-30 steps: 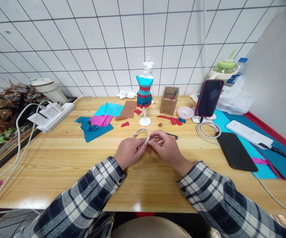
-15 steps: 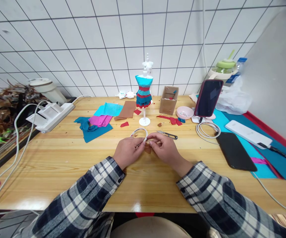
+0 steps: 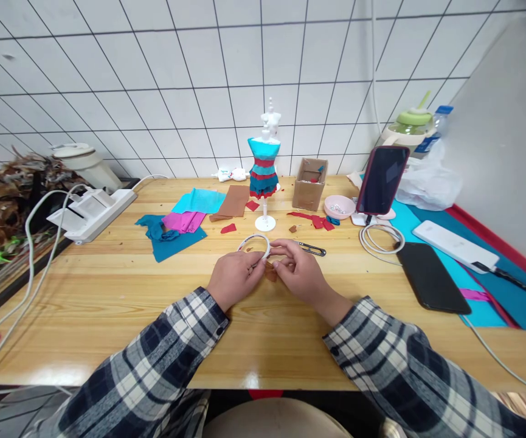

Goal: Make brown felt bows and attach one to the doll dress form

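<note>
Over the middle of the table, my left hand point(image 3: 238, 277) is closed on the rim of a thin white ring point(image 3: 267, 243), which looks like a narrow roll of tape. My right hand point(image 3: 301, 271) is closed, thumb and fingers pinching at a small brown scrap point(image 3: 270, 274) just below the ring. The two hands nearly meet there, and fingers hide part of the scrap. Beyond my right fingers lie dark thread snips point(image 3: 312, 249), partly covered by that hand. Behind the ring stands a small white dress form point(image 3: 265, 222) wearing a blue and red layered dress point(image 3: 264, 164).
Blue, pink and brown sheets point(image 3: 178, 246) lie at left, near a white power strip point(image 3: 93, 213). A cardboard box point(image 3: 308, 193), a pink bowl point(image 3: 339, 213) and red scraps point(image 3: 321, 222) sit right of the form. Phones point(image 3: 433, 277) and coiled cable point(image 3: 384, 249) occupy the right side.
My right index finger has shifted slightly and covers more of the thread snips. Both hands otherwise keep their place and their hold.
</note>
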Tool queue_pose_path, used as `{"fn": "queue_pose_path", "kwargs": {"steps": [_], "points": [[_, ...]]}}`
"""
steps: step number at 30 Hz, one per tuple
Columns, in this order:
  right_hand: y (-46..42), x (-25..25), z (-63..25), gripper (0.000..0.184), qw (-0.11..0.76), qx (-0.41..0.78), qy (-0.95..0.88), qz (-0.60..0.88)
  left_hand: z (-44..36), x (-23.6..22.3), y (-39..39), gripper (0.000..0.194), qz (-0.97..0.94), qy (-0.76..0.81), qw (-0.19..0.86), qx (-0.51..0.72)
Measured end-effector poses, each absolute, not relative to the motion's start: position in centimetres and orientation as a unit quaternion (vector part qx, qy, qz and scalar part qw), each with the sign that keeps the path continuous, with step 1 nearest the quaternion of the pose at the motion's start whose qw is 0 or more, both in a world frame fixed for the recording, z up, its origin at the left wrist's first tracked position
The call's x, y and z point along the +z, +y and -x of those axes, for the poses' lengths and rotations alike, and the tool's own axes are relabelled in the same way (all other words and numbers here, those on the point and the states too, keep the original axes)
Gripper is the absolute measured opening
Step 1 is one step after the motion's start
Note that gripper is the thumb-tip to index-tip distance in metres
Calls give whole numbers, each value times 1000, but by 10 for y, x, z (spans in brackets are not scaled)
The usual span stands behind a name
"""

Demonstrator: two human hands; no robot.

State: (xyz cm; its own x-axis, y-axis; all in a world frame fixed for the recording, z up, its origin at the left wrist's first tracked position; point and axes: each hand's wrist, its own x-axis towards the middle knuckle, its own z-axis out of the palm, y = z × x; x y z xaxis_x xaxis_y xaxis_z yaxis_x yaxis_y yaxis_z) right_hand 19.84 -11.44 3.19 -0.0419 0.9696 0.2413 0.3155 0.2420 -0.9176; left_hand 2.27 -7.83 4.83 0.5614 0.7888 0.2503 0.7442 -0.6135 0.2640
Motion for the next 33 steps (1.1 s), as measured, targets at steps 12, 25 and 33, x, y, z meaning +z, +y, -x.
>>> {"fn": "queue_pose_path", "kwargs": {"steps": [12, 25, 33], "points": [[-112, 36, -207, 8, 414, 191, -709, 538, -26, 55, -80, 29, -886, 386, 202, 159], [-119, 43, -201, 17, 338, 100, -765, 539, -23, 52, -77, 29, -880, 400, 164, 196], [-121, 43, -197, 25, 316, 33, -782, 537, -27, 51, -80, 29, -865, 410, 168, 235]]}}
